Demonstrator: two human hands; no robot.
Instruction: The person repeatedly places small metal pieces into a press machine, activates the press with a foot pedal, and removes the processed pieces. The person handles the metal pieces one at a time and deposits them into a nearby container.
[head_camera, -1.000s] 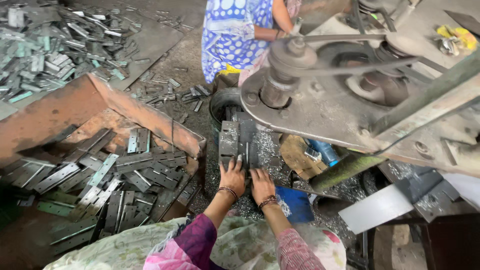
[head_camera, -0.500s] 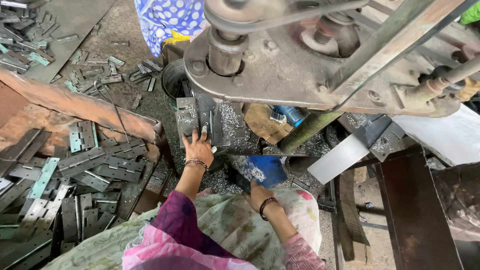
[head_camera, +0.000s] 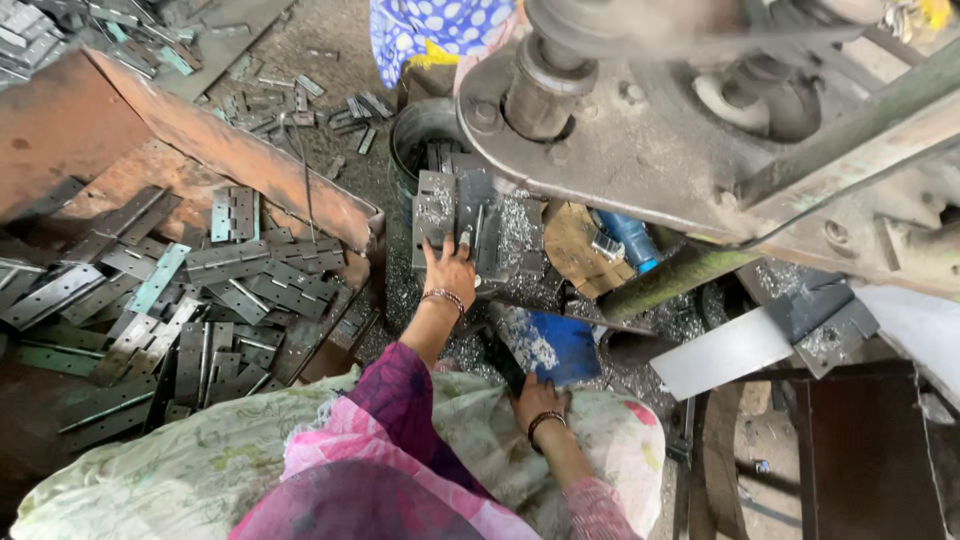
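So the left hand (head_camera: 449, 272) is stretched out toward twelve o'clock, fingers spread flat on the grey steel die block (head_camera: 455, 215) under the big rusty press machine (head_camera: 700, 130), touching it, not gripping anything. The right hand (head_camera: 540, 398) sits low at about five o'clock, at the edge of a blue metal tray (head_camera: 560, 345) dusted with shavings; can't tell if it's pinching something there. A heap of flat grey metal hinges (head_camera: 200, 300) lies at nine o'clock.
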